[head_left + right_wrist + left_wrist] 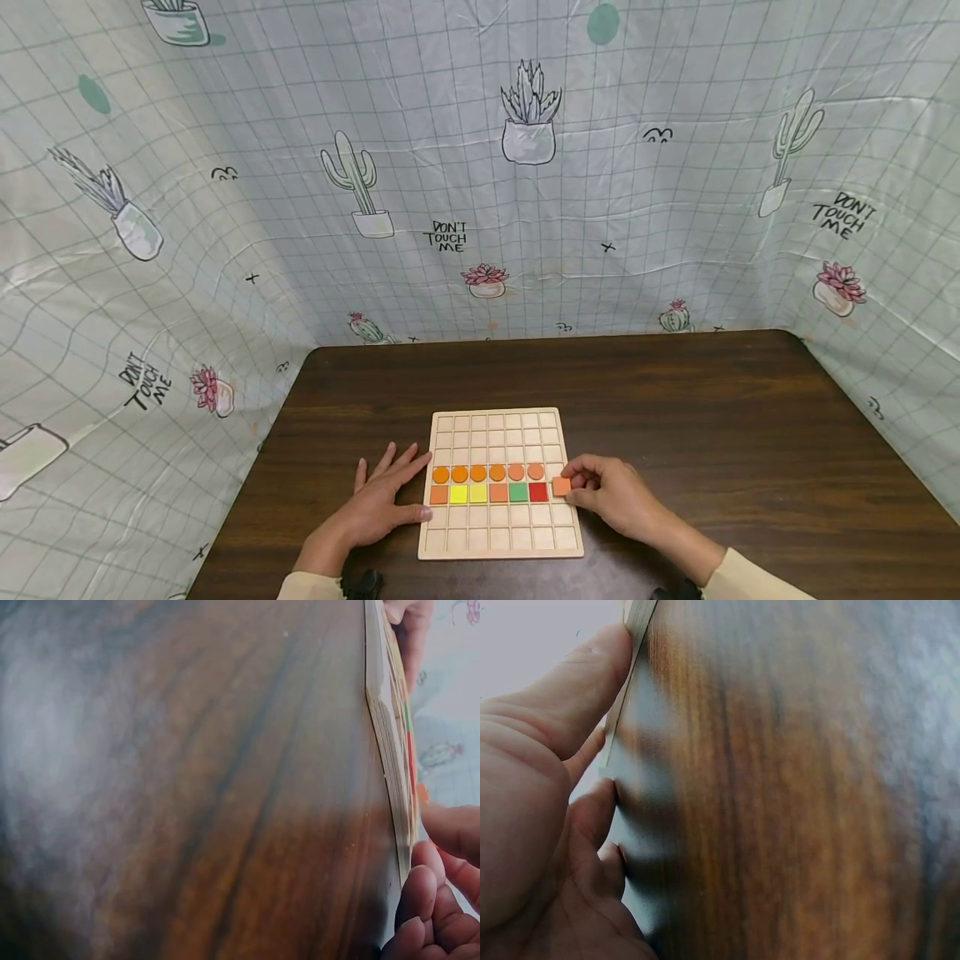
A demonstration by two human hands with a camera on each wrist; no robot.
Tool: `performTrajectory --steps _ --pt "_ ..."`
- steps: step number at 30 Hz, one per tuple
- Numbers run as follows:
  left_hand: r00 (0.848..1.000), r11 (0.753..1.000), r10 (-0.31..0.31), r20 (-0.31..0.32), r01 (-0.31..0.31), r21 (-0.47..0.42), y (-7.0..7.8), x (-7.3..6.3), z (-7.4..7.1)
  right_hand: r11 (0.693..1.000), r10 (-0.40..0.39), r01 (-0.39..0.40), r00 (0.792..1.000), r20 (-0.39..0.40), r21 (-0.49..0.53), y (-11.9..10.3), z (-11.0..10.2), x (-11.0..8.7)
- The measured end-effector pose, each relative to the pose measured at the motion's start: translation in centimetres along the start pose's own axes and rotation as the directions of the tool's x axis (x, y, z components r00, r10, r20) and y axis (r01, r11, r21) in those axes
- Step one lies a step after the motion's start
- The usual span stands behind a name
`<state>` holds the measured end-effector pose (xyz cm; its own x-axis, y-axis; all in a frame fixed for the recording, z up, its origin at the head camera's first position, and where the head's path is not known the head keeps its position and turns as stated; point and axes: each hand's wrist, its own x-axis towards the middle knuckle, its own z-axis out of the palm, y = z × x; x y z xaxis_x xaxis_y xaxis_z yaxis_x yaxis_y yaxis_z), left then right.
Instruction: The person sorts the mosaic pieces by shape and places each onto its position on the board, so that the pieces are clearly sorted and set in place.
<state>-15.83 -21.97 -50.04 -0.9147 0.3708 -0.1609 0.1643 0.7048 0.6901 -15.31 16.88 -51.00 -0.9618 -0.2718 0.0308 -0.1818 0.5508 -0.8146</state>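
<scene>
A wooden grid board [491,542] lies on the table. One row bears several orange discs [478,473]; the row below holds square tiles in orange, yellow, green and red, such as the green tile [518,492]. At the right end of that tile row, my right hand [618,497] pinches an orange square tile [561,487] between thumb and fingers. The tile sits slightly askew over the last cell; whether it touches the board cannot be told. My left hand [375,506] is spread flat, its thumb and a finger touching the board's left edge.
The dark wooden table [690,400] extends around the board on all sides. Behind and beside it hangs a pale checked cloth [420,100] printed with cacti and potted plants.
</scene>
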Motion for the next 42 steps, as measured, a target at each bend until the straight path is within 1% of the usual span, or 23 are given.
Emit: performTrajectory --steps 7,14,21,25,31,38,42 --pt "1.0 1.0 -0.015 0.008 0.015 0.0 0.49 -0.1 -0.2 1.0 -0.01 0.01 1.0 -0.007 -0.015 0.0 0.16 0.03" --pt "1.0 1.0 0.011 -0.008 -0.012 -0.012 0.33 -0.07 -0.16 0.999 -0.013 0.012 1.0 -0.008 -0.037 0.12 0.27 0.04" --pt "1.0 1.0 -0.017 0.006 0.017 0.015 0.47 0.02 -0.15 0.997 -0.015 0.014 1.0 -0.017 -0.074 0.16 0.39 -0.03" --pt "1.0 1.0 -0.004 0.0 0.004 0.001 0.37 0.0 -0.07 0.997 -0.009 0.008 1.0 -0.016 -0.079 0.12 0.43 -0.07" --pt "0.999 1.0 0.023 -0.035 -0.024 -0.012 -0.17 0.05 0.24 0.996 0.0 -0.002 1.0 -0.02 -0.09 0.03 0.46 -0.1" --pt "1.0 1.0 -0.013 0.007 0.013 -0.003 0.48 -0.08 -0.1 0.996 0.02 -0.021 1.0 -0.005 -0.091 -0.18 0.45 -0.1" --pt "1.0 1.0 -0.018 0.01 0.018 0.007 0.45 -0.04 -0.07 0.995 0.031 -0.031 1.0 -0.005 -0.094 -0.16 0.47 -0.12"
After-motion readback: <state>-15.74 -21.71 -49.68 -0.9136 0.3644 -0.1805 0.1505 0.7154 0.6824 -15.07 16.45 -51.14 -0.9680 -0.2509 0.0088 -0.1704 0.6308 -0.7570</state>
